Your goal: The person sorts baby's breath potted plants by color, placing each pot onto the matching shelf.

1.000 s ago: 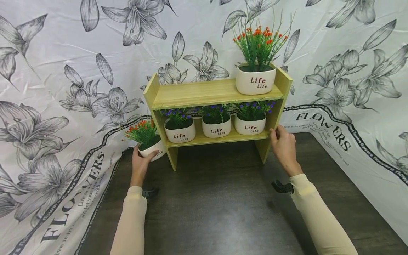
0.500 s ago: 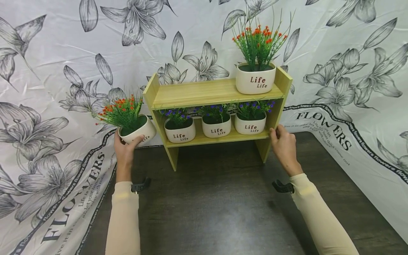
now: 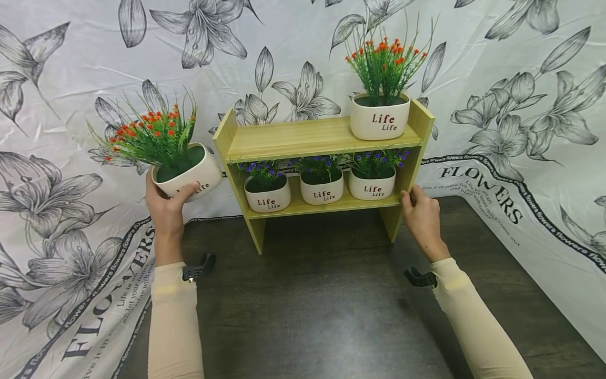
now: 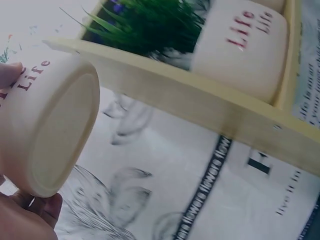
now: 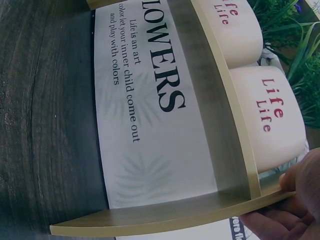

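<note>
My left hand [image 3: 165, 210] grips a white flowerpot [image 3: 201, 171] of orange flowers, raised left of the wooden shelf [image 3: 293, 138] and leaning to the left. In the left wrist view the flowerpot's flat underside [image 4: 65, 135] faces the camera, with fingers curled below it. My right hand [image 3: 421, 218] holds the right side panel of the shelf, thumb in front; the right wrist view has that hand [image 5: 295, 205] pinching the panel's edge. Another orange-flowered pot [image 3: 379, 118] stands at the right of the top board.
Three white pots with purple flowers, a left one [image 3: 267, 197], a middle one [image 3: 322, 188] and a right one [image 3: 372, 184], line the lower board. The shelf stands on a dark wooden table [image 3: 312, 295], backed by a floral-printed cloth [image 3: 293, 31].
My left hand has lifted the flowerpot up and leftward from beside the shelf's lower left, leaving it higher than the lower board. My right hand and the shelf have stayed put.
</note>
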A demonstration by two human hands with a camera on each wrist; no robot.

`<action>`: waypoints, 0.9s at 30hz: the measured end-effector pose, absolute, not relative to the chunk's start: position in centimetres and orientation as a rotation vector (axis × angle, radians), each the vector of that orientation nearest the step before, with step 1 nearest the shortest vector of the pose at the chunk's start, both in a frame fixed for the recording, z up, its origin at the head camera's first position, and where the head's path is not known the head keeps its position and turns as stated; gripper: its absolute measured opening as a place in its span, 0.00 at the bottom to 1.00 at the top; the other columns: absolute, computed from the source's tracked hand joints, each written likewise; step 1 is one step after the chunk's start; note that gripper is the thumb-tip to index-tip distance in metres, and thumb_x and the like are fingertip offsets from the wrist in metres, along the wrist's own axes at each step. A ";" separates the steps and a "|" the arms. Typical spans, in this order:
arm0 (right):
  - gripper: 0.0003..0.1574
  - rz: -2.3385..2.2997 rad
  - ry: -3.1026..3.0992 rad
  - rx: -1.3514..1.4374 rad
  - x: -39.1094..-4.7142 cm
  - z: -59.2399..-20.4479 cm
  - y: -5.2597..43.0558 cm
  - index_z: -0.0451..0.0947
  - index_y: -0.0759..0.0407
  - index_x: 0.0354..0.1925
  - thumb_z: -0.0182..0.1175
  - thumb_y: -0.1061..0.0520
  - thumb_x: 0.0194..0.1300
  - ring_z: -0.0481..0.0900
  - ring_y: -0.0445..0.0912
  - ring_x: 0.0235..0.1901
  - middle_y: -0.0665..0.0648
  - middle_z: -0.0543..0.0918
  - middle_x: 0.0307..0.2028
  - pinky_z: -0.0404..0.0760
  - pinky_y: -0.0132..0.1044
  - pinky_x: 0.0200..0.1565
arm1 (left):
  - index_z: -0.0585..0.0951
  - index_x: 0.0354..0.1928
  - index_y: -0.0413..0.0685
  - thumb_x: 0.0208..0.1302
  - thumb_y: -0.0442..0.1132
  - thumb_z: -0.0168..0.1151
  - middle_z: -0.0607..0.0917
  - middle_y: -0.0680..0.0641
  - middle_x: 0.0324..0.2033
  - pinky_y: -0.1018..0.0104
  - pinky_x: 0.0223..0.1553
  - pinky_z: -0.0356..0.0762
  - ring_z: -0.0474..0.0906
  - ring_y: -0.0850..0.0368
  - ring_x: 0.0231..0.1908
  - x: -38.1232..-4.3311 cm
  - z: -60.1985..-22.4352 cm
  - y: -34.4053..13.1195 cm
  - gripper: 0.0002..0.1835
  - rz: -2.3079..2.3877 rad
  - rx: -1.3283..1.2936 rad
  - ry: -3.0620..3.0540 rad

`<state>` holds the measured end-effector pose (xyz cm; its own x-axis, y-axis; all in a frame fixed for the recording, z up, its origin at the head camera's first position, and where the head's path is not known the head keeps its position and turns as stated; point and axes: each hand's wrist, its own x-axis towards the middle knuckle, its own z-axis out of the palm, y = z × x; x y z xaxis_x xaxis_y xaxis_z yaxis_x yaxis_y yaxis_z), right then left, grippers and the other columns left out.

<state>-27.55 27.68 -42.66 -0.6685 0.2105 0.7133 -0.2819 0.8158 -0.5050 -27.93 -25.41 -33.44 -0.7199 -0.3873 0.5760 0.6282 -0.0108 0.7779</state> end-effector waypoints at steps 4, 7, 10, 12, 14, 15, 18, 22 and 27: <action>0.12 0.771 -2.175 0.052 -27.5 -42.7 27.6 0.79 0.69 0.35 0.61 0.63 0.78 0.75 0.55 0.18 0.66 0.84 0.22 0.72 0.49 0.25 | 0.78 0.68 0.47 0.49 0.26 0.78 0.84 0.43 0.55 0.67 0.48 0.84 0.84 0.52 0.51 -27.3 -32.0 -25.2 0.40 -1.836 -0.334 -1.496; 0.13 0.766 -2.175 0.052 -27.5 -42.6 27.6 0.79 0.69 0.35 0.61 0.62 0.78 0.75 0.55 0.17 0.66 0.84 0.21 0.72 0.49 0.24 | 0.79 0.66 0.44 0.49 0.26 0.78 0.85 0.42 0.53 0.67 0.47 0.85 0.85 0.51 0.50 -26.8 -31.0 -24.7 0.38 -1.831 -0.385 -1.468; 0.14 0.752 -2.178 0.046 -27.4 -42.5 27.6 0.78 0.68 0.33 0.61 0.62 0.78 0.69 0.49 0.14 0.65 0.81 0.18 0.67 0.44 0.21 | 0.79 0.66 0.43 0.49 0.28 0.78 0.85 0.41 0.52 0.66 0.46 0.86 0.86 0.50 0.49 -26.4 -30.0 -24.2 0.37 -1.802 -0.430 -1.467; 0.15 0.749 -2.187 0.044 -27.4 -42.4 27.5 0.78 0.68 0.33 0.61 0.62 0.79 0.65 0.45 0.14 0.64 0.79 0.17 0.65 0.41 0.21 | 0.80 0.65 0.44 0.49 0.28 0.78 0.85 0.41 0.50 0.66 0.45 0.86 0.86 0.50 0.47 -26.1 -29.4 -23.9 0.37 -1.781 -0.452 -1.464; 0.14 0.751 -2.192 0.040 -27.3 -42.3 27.5 0.79 0.68 0.34 0.60 0.61 0.79 0.66 0.43 0.14 0.64 0.81 0.18 0.65 0.40 0.21 | 0.81 0.65 0.44 0.49 0.29 0.78 0.86 0.40 0.50 0.66 0.45 0.87 0.86 0.50 0.47 -25.9 -28.7 -23.4 0.37 -1.757 -0.479 -1.459; 0.14 0.755 -2.193 0.041 -27.3 -42.3 27.5 0.80 0.68 0.35 0.60 0.61 0.79 0.67 0.44 0.14 0.65 0.82 0.18 0.67 0.41 0.22 | 0.81 0.65 0.44 0.48 0.29 0.78 0.86 0.40 0.50 0.67 0.45 0.87 0.87 0.50 0.47 -25.8 -28.4 -23.2 0.36 -1.755 -0.491 -1.448; 0.13 0.766 -2.194 0.044 -27.2 -42.3 27.5 0.81 0.70 0.37 0.60 0.61 0.79 0.73 0.50 0.16 0.66 0.85 0.21 0.71 0.45 0.24 | 0.82 0.64 0.43 0.47 0.29 0.78 0.86 0.39 0.49 0.66 0.44 0.88 0.87 0.49 0.46 -25.5 -27.5 -22.6 0.36 -1.741 -0.531 -1.425; 0.13 0.773 -2.188 0.051 -27.3 -42.3 27.5 0.81 0.70 0.39 0.60 0.61 0.80 0.78 0.58 0.18 0.68 0.86 0.23 0.73 0.51 0.25 | 0.81 0.62 0.40 0.47 0.29 0.79 0.87 0.40 0.49 0.66 0.45 0.88 0.87 0.49 0.46 -25.2 -26.5 -21.8 0.35 -1.767 -0.572 -1.400; 0.13 0.769 -2.187 0.046 -27.4 -42.4 27.5 0.80 0.70 0.37 0.60 0.61 0.79 0.77 0.58 0.18 0.67 0.85 0.22 0.71 0.48 0.25 | 0.80 0.63 0.40 0.49 0.31 0.81 0.87 0.43 0.49 0.67 0.45 0.87 0.88 0.51 0.46 -25.1 -25.7 -20.5 0.36 -1.761 -0.624 -1.447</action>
<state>-27.38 27.52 -42.36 -0.6795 0.2120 0.7024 -0.2742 0.8146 -0.5112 -25.08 -20.50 -25.65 -0.5926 -0.2467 0.7668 0.8001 -0.0705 0.5957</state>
